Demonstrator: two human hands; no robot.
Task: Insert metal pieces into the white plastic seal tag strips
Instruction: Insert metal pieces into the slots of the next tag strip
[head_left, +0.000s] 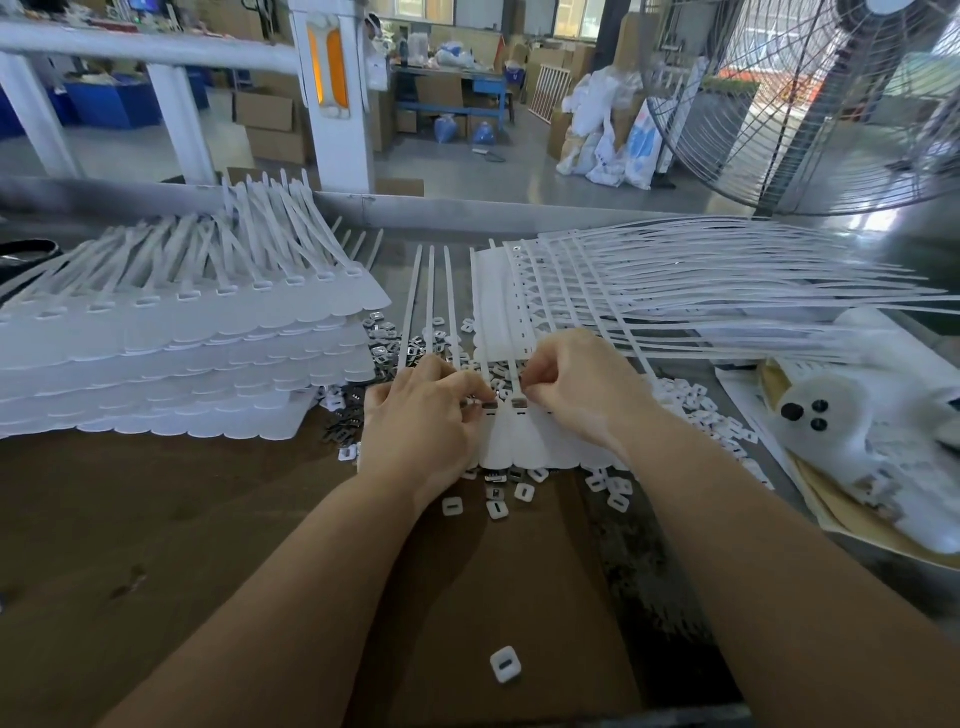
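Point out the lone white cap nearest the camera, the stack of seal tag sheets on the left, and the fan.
lone white cap (504, 664), head view, its top face.
stack of seal tag sheets (171, 358), head view, front layered edges.
fan (810, 104), head view, wire guard.

Past my work spot I see a grey concrete floor (519, 171), a white pillar (332, 104) ahead-left, a big wire-guard fan (810, 104) ahead-right, cardboard boxes (270, 119) and daylight from far windows (423, 10)
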